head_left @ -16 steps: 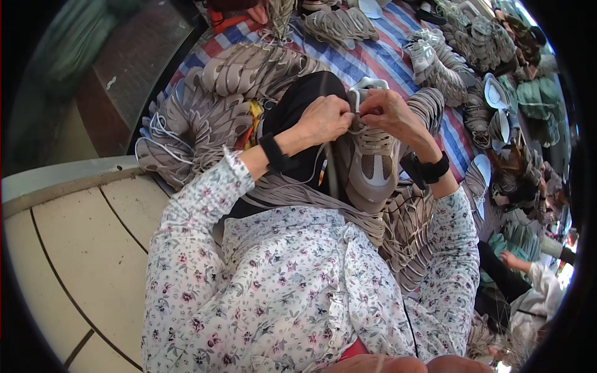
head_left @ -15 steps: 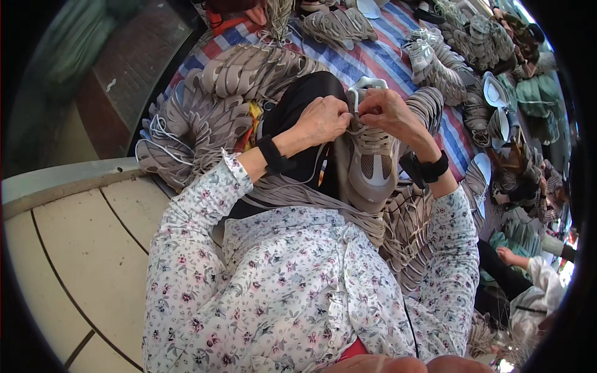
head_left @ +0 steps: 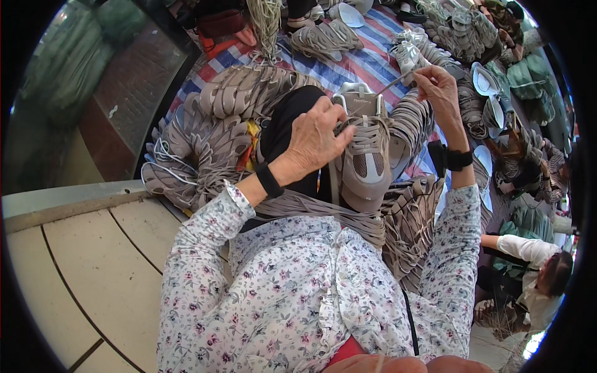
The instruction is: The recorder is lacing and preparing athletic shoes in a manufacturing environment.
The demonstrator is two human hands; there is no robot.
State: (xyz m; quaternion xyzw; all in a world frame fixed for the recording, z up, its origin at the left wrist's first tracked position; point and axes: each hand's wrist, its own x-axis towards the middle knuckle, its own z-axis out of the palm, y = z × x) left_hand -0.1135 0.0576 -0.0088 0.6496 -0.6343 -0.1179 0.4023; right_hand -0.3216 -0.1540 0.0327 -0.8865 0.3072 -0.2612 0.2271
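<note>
A grey-beige sneaker sits upright between my knees, toe toward me, its tongue raised and flat laces crossing its front. My left hand is closed at the left edge of the lacing, thumb over the laces; its fingertips are partly hidden. Up and right of the sneaker, my right hand pinches the end of a shoelace, pulled taut from the top eyelets. A bundle of loose laces lies across my lap.
Stacked shoe uppers curve around my left side, with more stacks right of the sneaker. A striped sheet covers the ground ahead. Beige panels lie at my left. Another person sits at the far right.
My right hand has moved up and right from the sneaker's top, drawing the shoelace out straight. My left hand has shifted slightly lower, against the lacing. The other person at right has leaned into view.
</note>
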